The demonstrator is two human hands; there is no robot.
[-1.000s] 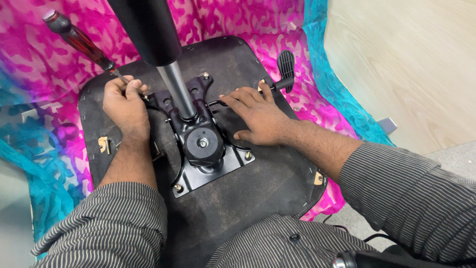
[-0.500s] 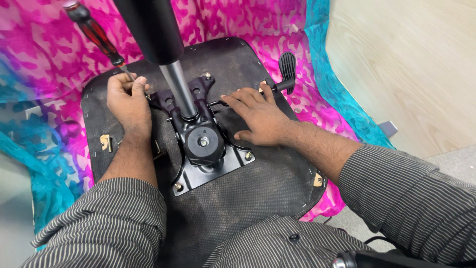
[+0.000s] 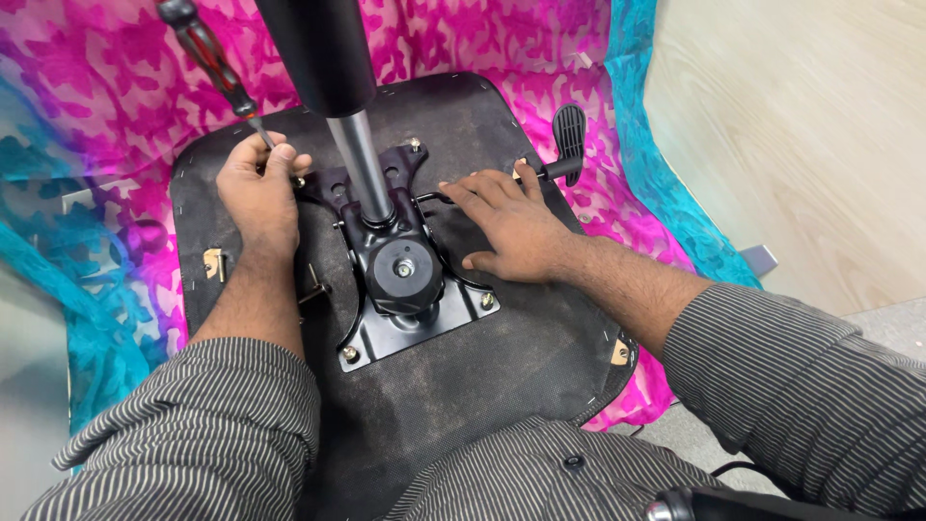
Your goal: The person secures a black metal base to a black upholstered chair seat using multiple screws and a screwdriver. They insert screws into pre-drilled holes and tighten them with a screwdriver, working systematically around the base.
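Note:
An upturned office chair seat [image 3: 502, 145] lies on a pink and blue cloth [image 3: 106, 87], its black fabric underside facing me. A black metal mechanism plate [image 3: 405, 280] is bolted at its middle, with a gas-lift column [image 3: 359, 164] rising toward me. My left hand [image 3: 256, 193] grips the shaft of a red and black screwdriver [image 3: 207, 53], its tip at the plate's far left corner. My right hand [image 3: 511, 227] lies flat, fingers spread, on the seat beside the plate and a thin metal lever rod.
A black paddle lever handle [image 3: 569, 135] sticks out at the seat's far right edge. Small brass brackets [image 3: 212, 262] sit on the seat's left and right rims. Pale wood flooring [image 3: 801, 125] lies to the right.
The view has shifted slightly, so the screwdriver and both hands sit a little further right in frame. The hands keep their places on the seat.

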